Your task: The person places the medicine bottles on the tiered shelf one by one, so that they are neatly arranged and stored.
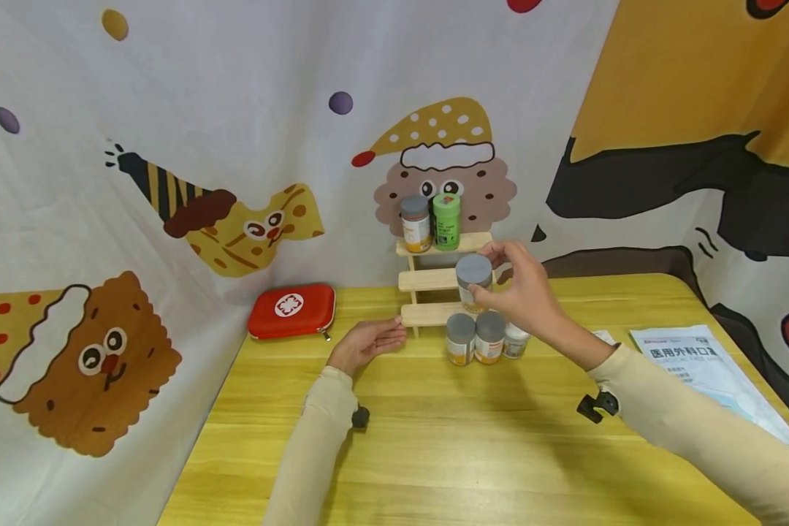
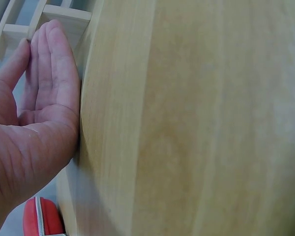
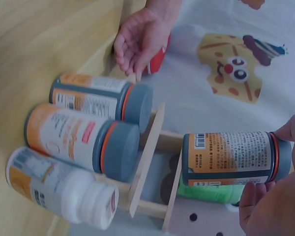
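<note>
My right hand (image 1: 526,288) pinches a grey-lidded bottle (image 1: 473,281) at the right end of the wooden rack (image 1: 429,280).
My grip covers part of its lid (image 3: 282,157); small print blurs (the label (image 3: 228,153) is white and orange). My left hand (image 1: 371,343), fingers straight, meets or nearly meets the rack's left end.

Three bottles (image 1: 489,349) before a small shelf (image 1: 427,280)
Two others (image 1: 416,228) sit on top; a case (image 1: 292,313) lies left.

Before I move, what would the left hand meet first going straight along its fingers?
The left hand would likely meet the wooden rack at its lowest step; whether fingertips touch is unclear.
</note>
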Demonstrator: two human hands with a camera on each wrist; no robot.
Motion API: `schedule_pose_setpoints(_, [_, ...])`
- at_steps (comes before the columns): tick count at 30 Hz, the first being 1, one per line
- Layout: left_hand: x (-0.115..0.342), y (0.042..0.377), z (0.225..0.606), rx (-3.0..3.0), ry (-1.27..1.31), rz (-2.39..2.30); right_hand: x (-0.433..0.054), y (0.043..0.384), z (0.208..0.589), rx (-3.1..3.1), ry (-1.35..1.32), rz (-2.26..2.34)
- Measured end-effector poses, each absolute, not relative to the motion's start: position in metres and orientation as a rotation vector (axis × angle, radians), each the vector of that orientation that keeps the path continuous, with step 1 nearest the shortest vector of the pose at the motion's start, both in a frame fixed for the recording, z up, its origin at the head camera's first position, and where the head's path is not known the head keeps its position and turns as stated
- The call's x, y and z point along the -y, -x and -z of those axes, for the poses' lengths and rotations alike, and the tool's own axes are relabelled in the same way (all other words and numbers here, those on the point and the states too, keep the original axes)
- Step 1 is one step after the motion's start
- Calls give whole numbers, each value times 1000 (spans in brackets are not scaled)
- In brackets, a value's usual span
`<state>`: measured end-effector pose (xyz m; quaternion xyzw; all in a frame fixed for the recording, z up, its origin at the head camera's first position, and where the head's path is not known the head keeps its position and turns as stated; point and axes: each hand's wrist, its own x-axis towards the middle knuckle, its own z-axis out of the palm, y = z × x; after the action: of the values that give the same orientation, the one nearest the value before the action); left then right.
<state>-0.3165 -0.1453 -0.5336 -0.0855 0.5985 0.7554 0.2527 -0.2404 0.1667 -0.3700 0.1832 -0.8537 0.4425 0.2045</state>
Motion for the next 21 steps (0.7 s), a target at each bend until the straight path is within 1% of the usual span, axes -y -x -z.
schedule_pose_setpoints(5, [147, 316, 532, -1614, 240, -2070, -172, 255, 367, 2330, -478, -1274])
schedule_pose_setpoints(11, [146, 317, 532, -1624, 244, -2056, -177, 275, 368, 2278, -376, -1326])
schedule_pose_setpoints(21, [146, 317, 535, -1645, 217, -2048, -172, 306, 363, 2248, -237, -1345])
